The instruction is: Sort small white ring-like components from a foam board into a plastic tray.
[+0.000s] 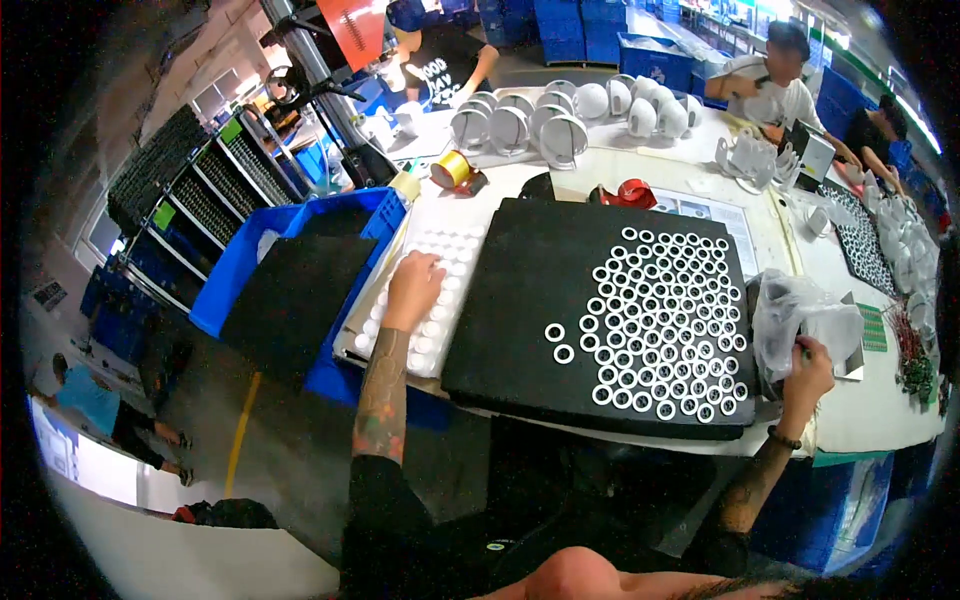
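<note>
My left hand rests with bent fingers on a shallow tray of round white caps set in rows. Its fingertips meet among the caps; what they hold, if anything, is hidden. My right hand is closed in a pinch at the edge of a clear plastic bag, and the thing between its fingers is too small to name. Between my hands lies a thick black foam board. Many white rings with dark centres cover its right part, and two sit a little apart to their left.
A blue crate with black sheets stands left of the tray. Behind the board are a yellow tape roll, a red tape dispenser and round white housings. Green circuit boards lie at the right. Other people work across the table.
</note>
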{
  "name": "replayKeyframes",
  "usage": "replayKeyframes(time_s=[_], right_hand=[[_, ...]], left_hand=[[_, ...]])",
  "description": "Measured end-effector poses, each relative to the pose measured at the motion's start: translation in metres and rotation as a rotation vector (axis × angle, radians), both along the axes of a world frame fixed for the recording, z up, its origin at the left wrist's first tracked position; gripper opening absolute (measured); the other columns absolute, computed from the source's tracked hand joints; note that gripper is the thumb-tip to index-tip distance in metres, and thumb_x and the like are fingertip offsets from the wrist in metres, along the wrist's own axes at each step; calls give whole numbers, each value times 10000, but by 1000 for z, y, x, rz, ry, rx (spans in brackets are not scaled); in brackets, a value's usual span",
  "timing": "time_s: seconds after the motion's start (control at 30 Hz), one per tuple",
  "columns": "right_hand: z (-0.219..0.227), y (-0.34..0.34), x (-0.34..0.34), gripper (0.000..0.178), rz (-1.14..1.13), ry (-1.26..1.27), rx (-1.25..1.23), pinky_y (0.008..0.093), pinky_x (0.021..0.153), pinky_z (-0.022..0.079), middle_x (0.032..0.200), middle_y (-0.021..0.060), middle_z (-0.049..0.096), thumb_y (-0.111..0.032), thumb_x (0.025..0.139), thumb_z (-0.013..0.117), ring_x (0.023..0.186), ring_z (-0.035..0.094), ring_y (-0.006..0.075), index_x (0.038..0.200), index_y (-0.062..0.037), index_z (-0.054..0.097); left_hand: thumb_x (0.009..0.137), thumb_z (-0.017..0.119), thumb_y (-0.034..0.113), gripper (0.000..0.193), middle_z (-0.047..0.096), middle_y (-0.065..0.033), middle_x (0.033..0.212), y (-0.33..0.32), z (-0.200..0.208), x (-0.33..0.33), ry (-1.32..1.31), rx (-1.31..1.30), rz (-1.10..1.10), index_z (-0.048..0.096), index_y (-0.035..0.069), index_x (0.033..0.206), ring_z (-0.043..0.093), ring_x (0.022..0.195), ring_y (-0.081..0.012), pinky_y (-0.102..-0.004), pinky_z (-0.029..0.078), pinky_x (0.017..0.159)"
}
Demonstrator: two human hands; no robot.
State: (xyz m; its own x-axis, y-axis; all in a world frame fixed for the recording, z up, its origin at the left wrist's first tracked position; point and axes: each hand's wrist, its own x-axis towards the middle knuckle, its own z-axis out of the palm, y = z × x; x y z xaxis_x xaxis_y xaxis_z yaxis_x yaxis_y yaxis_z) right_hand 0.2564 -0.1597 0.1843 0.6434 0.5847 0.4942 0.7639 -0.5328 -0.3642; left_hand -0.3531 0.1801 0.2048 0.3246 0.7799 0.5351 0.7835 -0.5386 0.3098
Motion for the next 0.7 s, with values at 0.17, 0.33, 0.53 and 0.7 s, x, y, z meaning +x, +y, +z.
replayKeyframes(time_s=[0.17,0.33,0.53,0.7], right_hand=[[5,-14,-38,165,-96,-137,592,345,862,519,1098,87,671,-76,960,750,979,632,218,1117,-98,796],[-22,-43,-100,192,235,171,926,268,775,482,1208,84,571,24,956,691,956,569,170,1139,-22,725],[-17,-40,-239,315,721,395,693,371,799,452,945,74,599,44,661,786,867,569,256,942,-98,760],[-5,-33,-289,281,1084,642,450,306,727,517,1040,72,636,-1,711,865,878,612,211,952,-140,823]], left_hand=[[875,710,181,172,704,-216,968,9,8,20,203,-36,84,778,33,930,677,930,-408,-500,543,862],[834,732,174,178,710,-232,930,24,-4,28,216,-8,141,772,1,835,682,921,-408,-513,549,838],[814,764,213,197,729,-234,948,54,3,11,188,-263,79,752,18,841,700,902,-405,-494,563,815],[862,744,223,259,721,-265,907,73,-11,6,94,-379,-41,695,-29,896,701,884,-426,-493,559,801]])
